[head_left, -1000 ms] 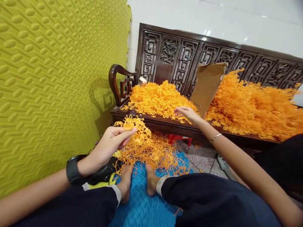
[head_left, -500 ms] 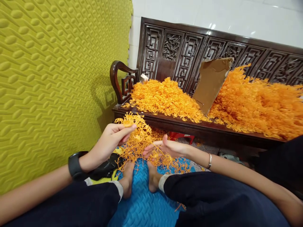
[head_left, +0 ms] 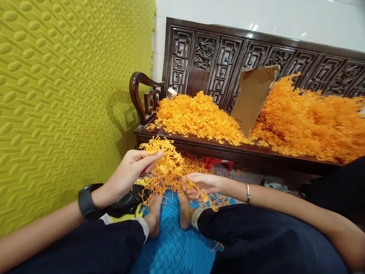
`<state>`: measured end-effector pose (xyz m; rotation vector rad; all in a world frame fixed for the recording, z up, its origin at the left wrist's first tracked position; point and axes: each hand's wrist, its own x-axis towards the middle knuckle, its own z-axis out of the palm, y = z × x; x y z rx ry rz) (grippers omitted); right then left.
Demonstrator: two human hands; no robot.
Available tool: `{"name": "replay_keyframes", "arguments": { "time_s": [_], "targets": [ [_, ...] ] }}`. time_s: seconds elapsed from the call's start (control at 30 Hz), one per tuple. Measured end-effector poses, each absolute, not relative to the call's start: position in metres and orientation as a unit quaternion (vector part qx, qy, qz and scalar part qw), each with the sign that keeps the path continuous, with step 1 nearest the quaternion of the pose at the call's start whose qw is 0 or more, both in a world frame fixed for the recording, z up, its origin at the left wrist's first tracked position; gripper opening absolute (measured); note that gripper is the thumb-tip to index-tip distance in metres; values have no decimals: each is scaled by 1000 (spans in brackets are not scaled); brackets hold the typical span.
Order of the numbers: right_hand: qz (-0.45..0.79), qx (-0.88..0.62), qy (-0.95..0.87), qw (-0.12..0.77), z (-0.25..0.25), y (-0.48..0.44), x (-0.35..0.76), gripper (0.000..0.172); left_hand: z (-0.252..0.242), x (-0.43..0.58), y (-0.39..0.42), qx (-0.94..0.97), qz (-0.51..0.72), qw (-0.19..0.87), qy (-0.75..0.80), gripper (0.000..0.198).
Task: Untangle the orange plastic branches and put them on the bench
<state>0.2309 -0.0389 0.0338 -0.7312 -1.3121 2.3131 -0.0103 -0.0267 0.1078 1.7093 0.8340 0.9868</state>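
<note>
Between the thumb and fingers of my left hand (head_left: 142,163) is a bunch of orange plastic flower pieces (head_left: 164,154), thin and branched. My right hand (head_left: 201,184), palm turned inward, has its fingers curled around an orange plastic sprig (head_left: 203,196). That sprig's thin stem crosses the fingers and its branched end hangs below the hand. Behind and below both hands lies a heap of loose orange plastic stems (head_left: 165,182), near my bare feet. The exact grip of my right fingertips is partly hidden.
A dark carved wooden bench (head_left: 176,139) carries a left orange pile (head_left: 196,118) and a larger right one (head_left: 313,121), with a cardboard sheet (head_left: 251,99) between. A red stool (head_left: 218,163) is underneath. Yellow foam matting (head_left: 62,95) stands left; blue matting (head_left: 171,247) covers the floor.
My right hand has moved slightly right, and its spread fingers have curled around the orange sprig. My left hand has hardly moved and keeps the bunch.
</note>
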Motion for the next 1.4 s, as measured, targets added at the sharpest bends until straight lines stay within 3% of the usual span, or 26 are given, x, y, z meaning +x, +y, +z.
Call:
{"name": "replay_keyframes", "arguments": {
  "time_s": [0.13,0.27,0.4,0.53,0.67,0.83,1.23,1.4],
  "targets": [
    [737,-356,-478,317,23,-30,232,30,107,-9,-32,744,346,472,324,46],
    [607,-441,-554,361,18,-21,237,31,104,-6,-39,824,196,461,265,40],
    [530,-486,-562,408,31,-16,242,29,102,-5,-38,849,167,432,253,37],
    [438,-504,-622,410,44,-17,246,29,102,-5,-36,845,191,421,270,37],
    [306,-504,-728,350,44,-21,253,34,103,-6,-36,853,183,412,264,37],
    [307,-536,-712,333,41,-17,259,36,102,-4,-36,862,162,408,253,39],
    [311,-590,-614,422,43,7,264,39,105,3,-35,914,163,292,228,36],
    [253,-651,-550,457,23,9,305,49,120,-10,-37,897,219,315,222,37]
  ]
}}
